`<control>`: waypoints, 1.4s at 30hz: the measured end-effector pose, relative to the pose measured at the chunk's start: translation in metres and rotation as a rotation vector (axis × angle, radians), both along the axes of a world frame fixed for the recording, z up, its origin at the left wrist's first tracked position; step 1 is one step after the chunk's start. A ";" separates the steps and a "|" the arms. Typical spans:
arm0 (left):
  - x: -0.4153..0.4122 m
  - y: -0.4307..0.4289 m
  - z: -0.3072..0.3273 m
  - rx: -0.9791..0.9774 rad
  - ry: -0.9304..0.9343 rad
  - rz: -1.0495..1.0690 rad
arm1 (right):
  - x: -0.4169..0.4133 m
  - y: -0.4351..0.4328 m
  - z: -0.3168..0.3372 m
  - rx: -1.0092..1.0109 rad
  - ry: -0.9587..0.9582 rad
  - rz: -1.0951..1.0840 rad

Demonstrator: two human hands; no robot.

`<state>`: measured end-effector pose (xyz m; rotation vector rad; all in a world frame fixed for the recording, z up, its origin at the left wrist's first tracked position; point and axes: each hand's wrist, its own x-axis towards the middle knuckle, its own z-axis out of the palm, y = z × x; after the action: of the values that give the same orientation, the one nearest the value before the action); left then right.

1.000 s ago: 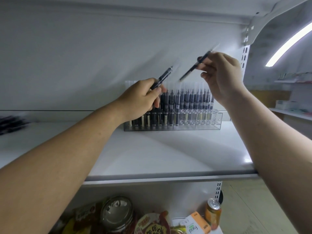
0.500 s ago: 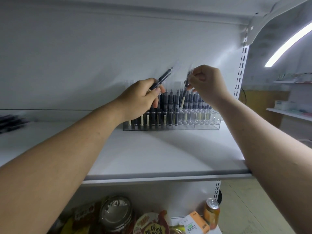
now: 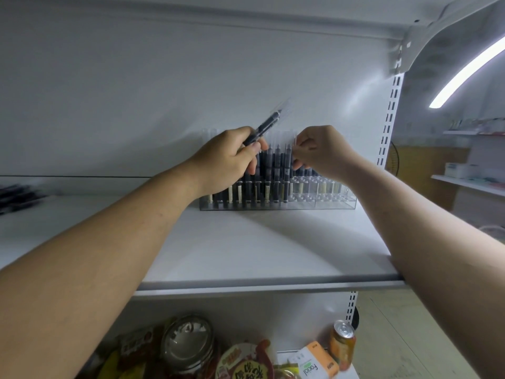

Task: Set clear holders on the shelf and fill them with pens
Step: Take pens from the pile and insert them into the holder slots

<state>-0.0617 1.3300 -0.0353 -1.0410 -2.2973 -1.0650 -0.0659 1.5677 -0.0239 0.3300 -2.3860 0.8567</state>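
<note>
Grip, right hand (image 3: 322,151): thumb and fingertips are pinched on the clear cap of one pen (image 3: 294,140), held upright among the standing pens. Grip, left hand (image 3: 229,160): curled round a small bundle of spare pens (image 3: 266,127), dark barrels slanted up and to the right. Count not readable.

Change noted: a second ago the right hand's pen was held high and tilted above the holder's right part. It has since been brought down and stood vertical at about the holder's middle. The left hand has not shifted. Judged: one more pen is being seated, release not yet made, and the left bundle is still to be placed.

Near: on the lower shelf (image 3: 352,374), below the front edge, a drinks can (image 3: 343,343), an orange-and-white box (image 3: 314,365), a printed bowl lid (image 3: 246,362) and a round metal lid (image 3: 188,343) are seen. None are judged part of the task.

Middle: white shelf (image 3: 246,247), with both forearms passed over its front edge.

Far: the clear holder (image 3: 336,205) is set at the shelf's back edge, right of centre. Its left half is packed with upright dark pens (image 3: 276,184). The rear rows on the right are filled too, while the front cells at the right end look unfilled. At the shelf's left edge a blurred dark heap (image 3: 16,195) is seen, possibly loose pens.
</note>
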 end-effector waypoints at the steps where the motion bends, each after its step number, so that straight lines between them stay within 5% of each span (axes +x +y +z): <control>1: 0.000 0.000 0.000 -0.002 0.000 0.002 | 0.000 0.000 0.000 0.014 -0.008 -0.006; 11: 0.000 0.000 0.000 -0.009 -0.006 0.000 | 0.006 0.007 0.012 -0.083 0.291 0.038; 18: 0.001 0.000 0.001 -0.006 -0.012 -0.015 | 0.019 -0.006 0.016 -0.423 0.017 0.453; 28: 0.000 0.001 0.001 -0.005 -0.045 -0.041 | 0.019 -0.007 0.017 -0.549 -0.079 0.610; 36: 0.001 -0.001 0.001 -0.045 0.013 -0.034 | 0.014 0.001 0.024 -0.698 0.136 0.466; 42: 0.001 -0.002 0.002 -0.065 0.063 -0.005 | 0.009 0.008 0.018 -0.310 0.317 0.148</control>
<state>-0.0608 1.3281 -0.0336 -1.0894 -2.2944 -0.9514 -0.0564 1.5756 -0.0056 0.4820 -1.9227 1.1333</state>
